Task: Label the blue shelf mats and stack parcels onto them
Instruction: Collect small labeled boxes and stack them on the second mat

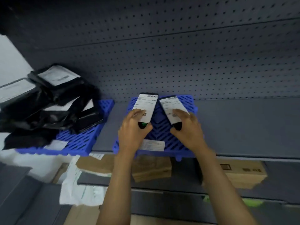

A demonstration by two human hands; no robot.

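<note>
The left hand point(131, 132) is closed around the near end of a slim black parcel point(146, 109), fingers lying across its white shipping label, thumb under the lower end where a small green patch shows. The right hand point(186, 127) grips a second slim black parcel point(170, 109) in the same way, fingers curled over its label. Both parcels tilt away from each other at the top and sit over the middle blue mat point(162, 129), their far ends toward the back. Barcodes show on both labels, but the print is too blurred to read.

A white label point(152, 145) lies flat on the front edge of that mat, between the two wrists; its text is unreadable. The mat rests on the grey shelf point(235, 124), against a perforated grey back panel point(178, 62).

Well to the left, a second blue mat point(81, 140) carries a loose heap of black bagged parcels point(48, 103) with white labels, and has its own small white label point(56, 144) at the front edge.

On the shelf below sit brown cardboard boxes point(243, 174) and a white plastic bag point(78, 184); any markings on them are illegible.
</note>
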